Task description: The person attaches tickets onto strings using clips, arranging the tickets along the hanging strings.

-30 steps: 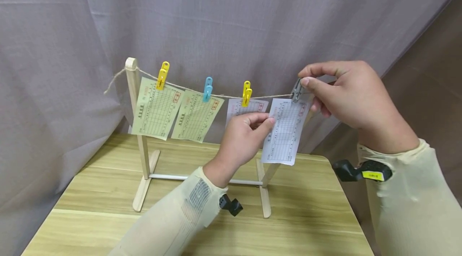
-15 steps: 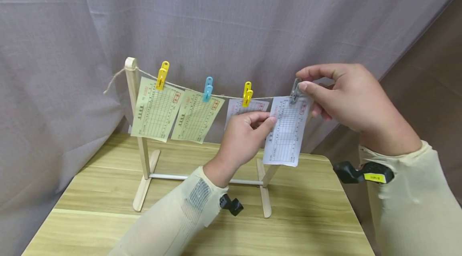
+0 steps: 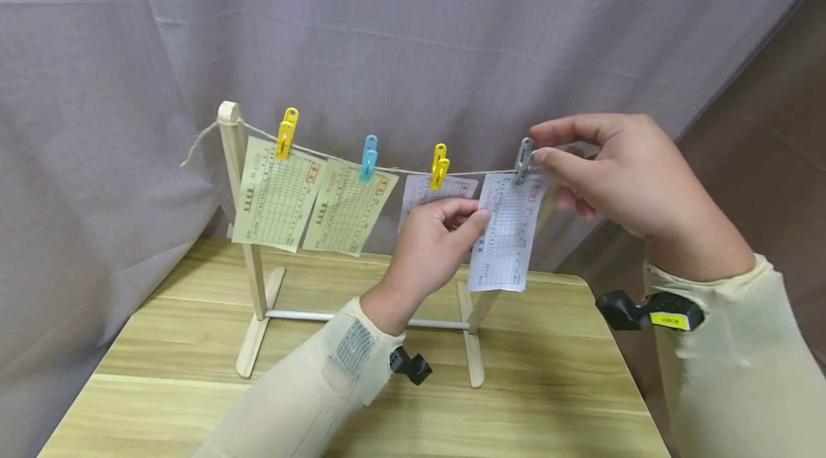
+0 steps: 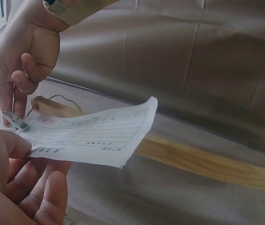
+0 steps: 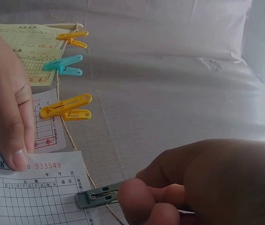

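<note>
My left hand (image 3: 435, 243) pinches the left edge of a white receipt slip (image 3: 506, 236) between thumb and fingers. At the slip's top, a grey clothespin (image 5: 92, 198) sits over the paper and the twine (image 3: 480, 173). Thumb and index finger of my right hand (image 3: 619, 171) pinch the clothespin's handle end; the right wrist view hides part of it behind the thumb. Left of this slip another white slip (image 3: 419, 193) hangs under a yellow clothespin (image 3: 439, 166), partly covered by my left hand. In the left wrist view the held slip (image 4: 92, 136) tilts, its lower edge curling.
Two yellow-green slips (image 3: 277, 193) hang farther left, one under a yellow clothespin (image 3: 287, 134), the other under a blue clothespin (image 3: 368, 158). The twine is tied to a wooden post (image 3: 232, 142) of a stand on a wooden table (image 3: 535, 386). A grey curtain (image 3: 387, 35) hangs behind.
The grey clothespin and the top of the white slip have shifted slightly left, and more of the clothespin shows beside the right fingertips. My left hand keeps its hold on the slip.
</note>
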`<state>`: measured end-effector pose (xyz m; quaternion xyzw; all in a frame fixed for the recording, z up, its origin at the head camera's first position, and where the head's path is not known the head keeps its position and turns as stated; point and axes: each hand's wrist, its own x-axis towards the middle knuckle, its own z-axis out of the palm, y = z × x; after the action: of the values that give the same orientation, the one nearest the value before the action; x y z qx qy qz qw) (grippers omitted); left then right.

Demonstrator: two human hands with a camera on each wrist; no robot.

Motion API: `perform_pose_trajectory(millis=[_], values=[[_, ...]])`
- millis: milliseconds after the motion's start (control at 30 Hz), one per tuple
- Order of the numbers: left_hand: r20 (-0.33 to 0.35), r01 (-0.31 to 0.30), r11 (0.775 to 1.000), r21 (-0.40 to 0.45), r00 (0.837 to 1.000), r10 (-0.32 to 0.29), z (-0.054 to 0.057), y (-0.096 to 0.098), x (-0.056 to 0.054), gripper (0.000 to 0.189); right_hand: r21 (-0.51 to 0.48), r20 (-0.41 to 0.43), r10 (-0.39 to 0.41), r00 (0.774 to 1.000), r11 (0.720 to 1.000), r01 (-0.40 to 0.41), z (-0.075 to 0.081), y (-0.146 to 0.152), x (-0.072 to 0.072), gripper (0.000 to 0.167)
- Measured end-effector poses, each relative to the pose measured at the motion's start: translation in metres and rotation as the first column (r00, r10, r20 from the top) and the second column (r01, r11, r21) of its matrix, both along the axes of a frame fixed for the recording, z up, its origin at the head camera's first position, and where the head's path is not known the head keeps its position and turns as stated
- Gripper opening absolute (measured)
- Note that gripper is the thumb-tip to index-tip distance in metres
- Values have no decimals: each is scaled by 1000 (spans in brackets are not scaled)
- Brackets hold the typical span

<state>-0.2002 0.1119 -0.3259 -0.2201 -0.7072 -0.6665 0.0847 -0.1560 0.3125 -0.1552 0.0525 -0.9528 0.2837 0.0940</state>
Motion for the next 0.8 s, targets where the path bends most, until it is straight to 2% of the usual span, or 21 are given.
perform_pose_trajectory(millis=[167, 300, 433, 533, 667, 800], values=[[-7, -1, 1000, -25, 1000, 1, -5, -3, 1, 22, 7, -14, -14, 1000, 1000, 14, -3, 0, 3, 39], [-13, -10, 997, -82, 1000, 9, -14, -9, 3, 19, 17, -39, -41, 998, 999, 42, -8, -1, 8, 38], [-18, -15, 982, -189, 1000, 12, -31, -22, 4, 18, 0, -91, -67, 994, 998, 67, -16, 0, 16, 36], [-38, -8, 961, -277, 999, -2, -48, -35, 5, 18, -59, -167, -91, 982, 995, 82, -27, 3, 25, 31], [-44, -11, 928, -373, 999, -5, -81, -58, 11, 13, -107, -336, -68, 939, 994, 33, -58, 10, 39, 21], [-30, -19, 901, -433, 1000, 7, -116, -81, 20, 8, -99, -451, 12, 892, 993, -63, -110, 13, 56, 23]])
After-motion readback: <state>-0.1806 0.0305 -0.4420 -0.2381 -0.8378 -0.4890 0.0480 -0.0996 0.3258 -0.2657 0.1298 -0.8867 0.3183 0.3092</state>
